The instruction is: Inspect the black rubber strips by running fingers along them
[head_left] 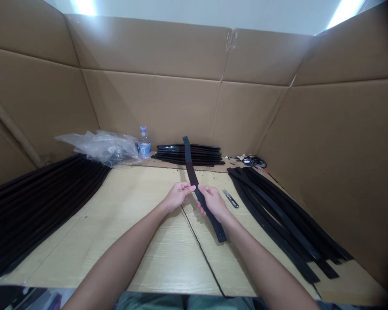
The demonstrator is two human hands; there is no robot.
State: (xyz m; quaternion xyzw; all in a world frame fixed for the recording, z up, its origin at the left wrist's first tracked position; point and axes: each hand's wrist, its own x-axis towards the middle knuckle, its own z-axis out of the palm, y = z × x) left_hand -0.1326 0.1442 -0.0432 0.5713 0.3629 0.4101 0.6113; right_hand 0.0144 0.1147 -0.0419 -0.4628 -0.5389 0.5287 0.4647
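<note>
A long, flat, slightly curved black strip (pixel 215 221) is held at a slant above the middle of the table, with a small hole near its far end. Its middle section looks dark brown. My left hand (pixel 177 196) pinches the strip's left edge between thumb and fingers. My right hand (pixel 213 202) is closed around the strip from the right, thumb on top and fingertips showing beneath. A thin black cord (pixel 198 245) runs from below my left hand to the table's front edge; its upper end is hidden. Small thread snips (pixel 230 199) lie right of my right hand.
Black strips lie in a pile at the right (pixel 278 215), a stack at the back (pixel 168 154) and a large bundle at the left (pixel 45 198). A plastic bag (pixel 103 146), a water bottle (pixel 144 144) and tangled cords (pixel 254 161) sit near the cardboard walls (pixel 155 99).
</note>
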